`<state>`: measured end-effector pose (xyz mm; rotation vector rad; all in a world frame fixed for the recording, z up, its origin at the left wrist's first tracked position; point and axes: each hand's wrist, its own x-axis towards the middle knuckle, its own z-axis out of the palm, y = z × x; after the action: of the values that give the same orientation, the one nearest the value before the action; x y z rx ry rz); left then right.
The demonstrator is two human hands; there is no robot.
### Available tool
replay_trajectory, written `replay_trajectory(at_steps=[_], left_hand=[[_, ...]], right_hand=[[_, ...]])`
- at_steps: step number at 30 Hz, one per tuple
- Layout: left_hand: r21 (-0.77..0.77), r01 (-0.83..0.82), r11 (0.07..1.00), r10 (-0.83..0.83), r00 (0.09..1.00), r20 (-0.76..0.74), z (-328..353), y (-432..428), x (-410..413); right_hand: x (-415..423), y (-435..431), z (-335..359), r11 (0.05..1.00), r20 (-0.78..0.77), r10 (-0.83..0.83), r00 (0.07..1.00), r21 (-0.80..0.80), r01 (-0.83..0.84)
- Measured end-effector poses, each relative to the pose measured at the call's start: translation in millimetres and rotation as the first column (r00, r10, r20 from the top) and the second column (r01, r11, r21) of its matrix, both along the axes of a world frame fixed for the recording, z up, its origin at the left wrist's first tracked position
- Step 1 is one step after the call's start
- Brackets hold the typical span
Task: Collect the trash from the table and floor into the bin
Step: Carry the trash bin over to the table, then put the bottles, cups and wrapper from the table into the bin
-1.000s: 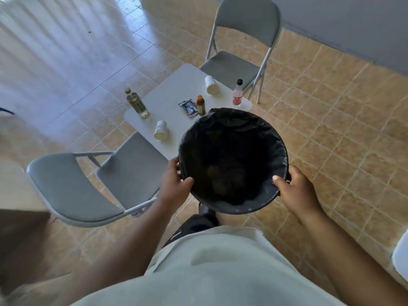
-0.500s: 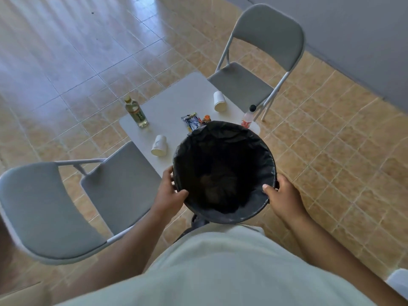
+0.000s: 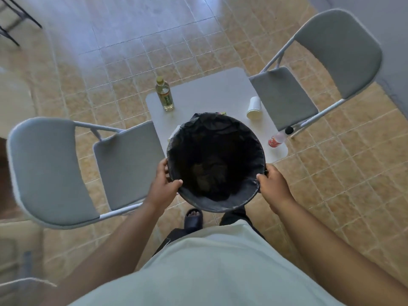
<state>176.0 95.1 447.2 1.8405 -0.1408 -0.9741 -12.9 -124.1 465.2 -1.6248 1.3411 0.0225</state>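
Both hands, left hand (image 3: 164, 186) and right hand (image 3: 273, 185), grip the bin (image 3: 215, 160) rim, held over the table (image 3: 212, 91) edge. Risk: bin base hitting the red bottle (image 3: 278, 138) or cup (image 3: 254, 108), knocking them off.

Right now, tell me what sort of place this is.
Probably a plain indoor break or meeting room: a small white square table stands between two grey padded folding chairs on a tan tiled floor, with a clear plastic bottle and a white paper cup on it.
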Motion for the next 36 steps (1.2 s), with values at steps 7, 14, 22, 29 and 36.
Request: replay_trajectory(at_steps=[7, 14, 22, 29, 36], left_hand=[[0.083, -0.254, 0.964, 0.257, 0.966, -0.038, -16.3, -13.0, -38.6], [0.128, -0.449, 0.884, 0.459, 0.887, -0.059, -39.2, -34.2, -71.0], [0.125, -0.509, 0.852, 0.516, 0.856, -0.032, -56.2, -44.0, -80.8], [0.082, -0.471, 0.879, 0.475, 0.878, -0.050, -59.5, -44.0, -67.0], [0.161, -0.362, 0.918, 0.364, 0.931, 0.013, -58.1, -44.5, -55.1]], right_hand=[[30.4, -56.1, -19.4, 0.960, -0.033, 0.278, 0.960, 0.038, -0.277], [52.3, -94.1, -40.3, 0.893, -0.035, 0.446, 0.895, 0.088, -0.441], [68.6, -117.1, -59.3, 0.846, -0.020, 0.528, 0.849, 0.098, -0.524], [77.7, -121.7, -64.9, 0.855, 0.007, 0.515, 0.857, 0.062, -0.514], [73.4, -121.0, -63.5, 0.853, 0.029, 0.518, 0.855, 0.057, -0.518]])
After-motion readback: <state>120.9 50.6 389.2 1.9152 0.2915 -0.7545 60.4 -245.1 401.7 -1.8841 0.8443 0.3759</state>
